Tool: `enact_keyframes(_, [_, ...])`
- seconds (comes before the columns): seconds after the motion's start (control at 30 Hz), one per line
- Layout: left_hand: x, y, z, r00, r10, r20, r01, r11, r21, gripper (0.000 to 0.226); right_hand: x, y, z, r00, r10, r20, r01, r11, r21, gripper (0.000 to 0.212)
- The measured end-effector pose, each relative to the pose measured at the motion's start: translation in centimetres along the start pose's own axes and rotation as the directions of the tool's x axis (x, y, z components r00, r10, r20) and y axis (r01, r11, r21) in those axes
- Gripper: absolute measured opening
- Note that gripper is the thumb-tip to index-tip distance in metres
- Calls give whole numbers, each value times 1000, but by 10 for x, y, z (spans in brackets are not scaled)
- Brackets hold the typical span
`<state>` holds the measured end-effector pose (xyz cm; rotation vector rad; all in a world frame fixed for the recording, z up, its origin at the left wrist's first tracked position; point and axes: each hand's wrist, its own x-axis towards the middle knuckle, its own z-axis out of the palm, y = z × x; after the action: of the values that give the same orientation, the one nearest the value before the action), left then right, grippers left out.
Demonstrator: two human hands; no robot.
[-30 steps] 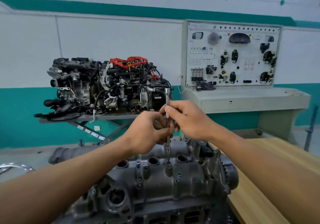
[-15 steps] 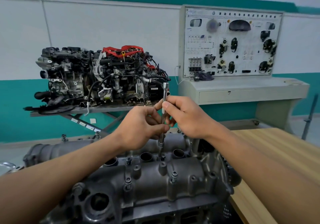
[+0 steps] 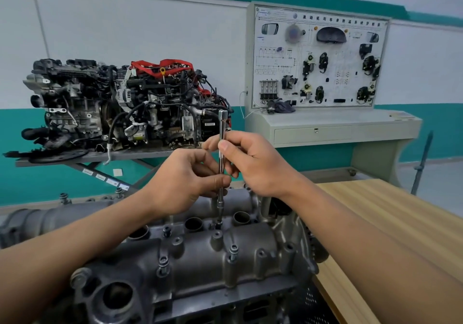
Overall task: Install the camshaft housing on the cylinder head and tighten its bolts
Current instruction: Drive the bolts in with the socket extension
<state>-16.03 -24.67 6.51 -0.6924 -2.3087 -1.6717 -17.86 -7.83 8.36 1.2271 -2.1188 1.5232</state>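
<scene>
Pinching the upright extension bar (image 3: 222,119) are left hand (image 3: 185,181), lower, and right hand (image 3: 253,163). Its tip meets a bolt (image 3: 218,225) below them

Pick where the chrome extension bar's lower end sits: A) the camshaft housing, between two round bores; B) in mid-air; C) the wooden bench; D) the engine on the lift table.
A: left hand and right hand pinch the extension bar upright, its socket down on the camshaft housing between two bores.
</scene>
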Motion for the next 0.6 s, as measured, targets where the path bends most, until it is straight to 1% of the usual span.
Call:
enact_keyframes(0.17, [-5,1,-2,999,19,30,-22,996,86,9,-2,-1,-2,1000,3,-13,-3,1000,23,21])
enact_keyframes(0.23, [-8,1,-3,999,22,39,-26,994,106,6,-3,0,-2,1000,5,-13,-4,1000,28,19])
enact_keyframes(0.3, [-10,2,-4,998,31,47,-36,993,115,6,-3,1,-3,1000,3,-26,-3,1000,26,18])
enact_keyframes(0.4, [-11,3,-3,997,48,58,-57,985,160,7,-2,1,-4,996,12,-85,-9,1000,29,16])
enact_keyframes(0.47, [-10,3,-3,997,54,60,-65,976,209,7,-3,0,-4,992,26,-121,-21,999,48,20])
enact_keyframes(0.53, [-11,4,-1,997,61,57,-73,966,250,12,-3,-1,-3,988,34,-150,-26,998,54,23])
enact_keyframes(0.6, [-11,4,1,997,63,54,-74,964,255,14,-3,-5,-2,987,36,-160,-34,999,16,25])
